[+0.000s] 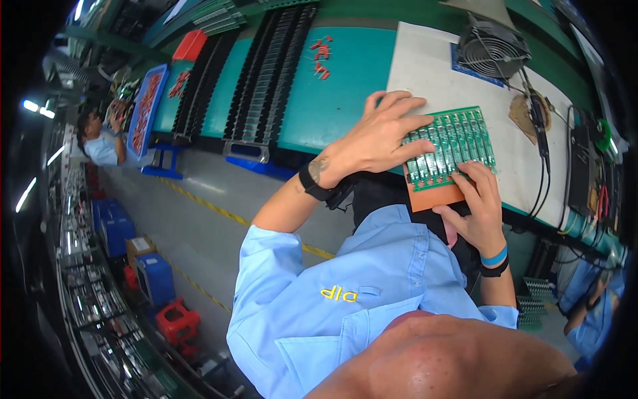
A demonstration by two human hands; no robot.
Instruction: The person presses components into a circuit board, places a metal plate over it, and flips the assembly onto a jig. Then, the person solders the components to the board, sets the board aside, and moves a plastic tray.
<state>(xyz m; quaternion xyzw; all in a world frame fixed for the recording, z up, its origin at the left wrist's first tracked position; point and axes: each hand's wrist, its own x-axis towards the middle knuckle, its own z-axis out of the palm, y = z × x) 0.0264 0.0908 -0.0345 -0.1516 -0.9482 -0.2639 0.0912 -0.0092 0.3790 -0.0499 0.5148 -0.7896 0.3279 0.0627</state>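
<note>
White bench mat (432, 73) bears a green panel of circuit boards (448, 146); both hands, left (382, 136) and right (482, 206), grip it.

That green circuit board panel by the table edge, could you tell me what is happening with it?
A person in a light blue shirt holds the green circuit board panel on a brown backing board at the table's edge. The left hand presses on its left side; the right hand grips the near edge. A small fan sits beyond.
</note>
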